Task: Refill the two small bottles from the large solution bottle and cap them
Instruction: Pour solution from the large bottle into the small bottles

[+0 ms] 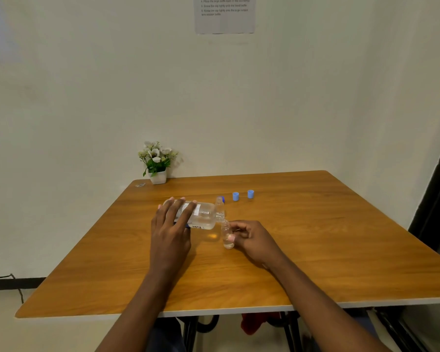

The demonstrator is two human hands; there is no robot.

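Large bottle (201, 215) tipped on its side above mid-worktop (315, 250), mouth pointing right and meeting the open neck of a small bottle (227, 236) standing upright just right of it. Left hand (169, 229) laid over the large bottle's body, grip wrapped on it. Right hand (252, 237) holds the small bottle, grip closed around its side. Second small bottle (219, 202) stands uncapped just behind the large bottle's neck, with a dark blue cap (223, 198) partly hidden behind it. Two light blue caps (236, 196) (250, 193) lie farther right and behind, apart from each other. Flower pot (157, 163) at the far-left edge.
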